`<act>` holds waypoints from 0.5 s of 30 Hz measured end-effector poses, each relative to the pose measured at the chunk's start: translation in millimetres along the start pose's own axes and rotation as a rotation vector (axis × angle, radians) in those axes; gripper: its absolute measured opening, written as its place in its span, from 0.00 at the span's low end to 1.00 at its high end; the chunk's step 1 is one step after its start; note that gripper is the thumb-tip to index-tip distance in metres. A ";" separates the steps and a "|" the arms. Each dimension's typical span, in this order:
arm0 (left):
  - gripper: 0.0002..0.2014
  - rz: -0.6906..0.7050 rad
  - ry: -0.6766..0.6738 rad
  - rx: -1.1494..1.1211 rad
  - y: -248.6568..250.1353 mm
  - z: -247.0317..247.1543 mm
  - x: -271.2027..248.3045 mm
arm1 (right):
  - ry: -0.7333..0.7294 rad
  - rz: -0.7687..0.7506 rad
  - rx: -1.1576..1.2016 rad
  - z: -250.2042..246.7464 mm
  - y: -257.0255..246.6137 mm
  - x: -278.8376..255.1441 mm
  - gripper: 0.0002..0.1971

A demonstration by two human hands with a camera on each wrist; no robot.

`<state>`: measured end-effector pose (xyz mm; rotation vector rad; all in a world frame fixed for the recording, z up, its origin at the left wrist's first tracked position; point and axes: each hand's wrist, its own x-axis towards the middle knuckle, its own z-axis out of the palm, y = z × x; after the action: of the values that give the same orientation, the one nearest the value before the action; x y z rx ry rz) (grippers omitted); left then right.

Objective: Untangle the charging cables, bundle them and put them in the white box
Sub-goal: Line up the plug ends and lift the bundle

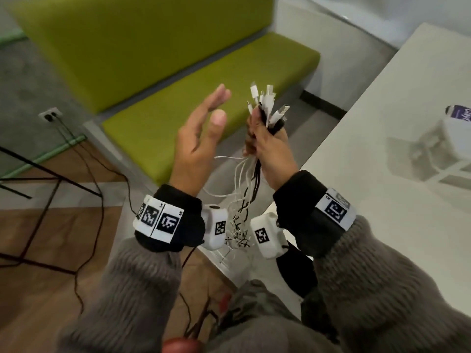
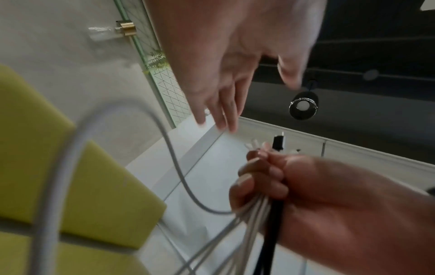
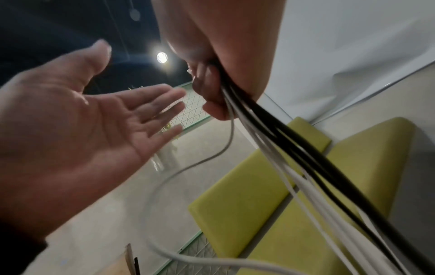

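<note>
My right hand (image 1: 265,141) grips a bunch of white and black charging cables (image 1: 267,108) just below their plugs, which fan out upward. The loose lengths (image 1: 242,200) hang down between my wrists in a tangle. My left hand (image 1: 216,108) is held up beside the bunch with straight fingers, holding nothing and apart from the cables. The right wrist view shows the left palm (image 3: 89,121) open and the cables (image 3: 306,158) running from my fist. One white cable (image 2: 70,148) loops wide in the left wrist view. A blurred white box (image 1: 433,149) stands on the table at the right.
The pale table (image 1: 369,212) fills the right side, its corner under my right wrist. A green bench (image 1: 204,110) lies ahead. At the left, dark cords (image 1: 96,200) run over the floor from a wall socket (image 1: 51,115), beside a black metal frame (image 1: 38,171).
</note>
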<state>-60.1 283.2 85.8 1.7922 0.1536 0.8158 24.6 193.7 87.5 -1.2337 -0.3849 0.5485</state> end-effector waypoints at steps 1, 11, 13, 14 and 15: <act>0.40 -0.059 -0.087 -0.038 -3.9 2.1 -1.4 | 0.014 0.006 0.008 0.0 -1.4 0.8 0.14; 0.03 -0.300 -0.332 -0.430 -66.4 47.6 -25.0 | 0.008 0.075 0.082 1.2 5.0 6.3 0.22; 0.04 -0.290 -0.418 -0.279 -77.6 48.4 -31.2 | 0.001 0.056 0.093 -1.6 -0.8 7.9 0.22; 0.07 -0.284 -0.423 -0.161 -83.3 47.7 -34.7 | -0.012 0.041 0.106 -1.1 -6.4 8.5 0.22; 0.11 -0.301 -0.411 -0.058 -93.5 46.9 -39.0 | -0.024 0.024 0.117 -0.2 -13.6 9.2 0.22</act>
<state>-35.3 263.5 -21.3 1.7880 0.1237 0.2280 34.7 195.9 100.3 -1.1213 -0.3543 0.5987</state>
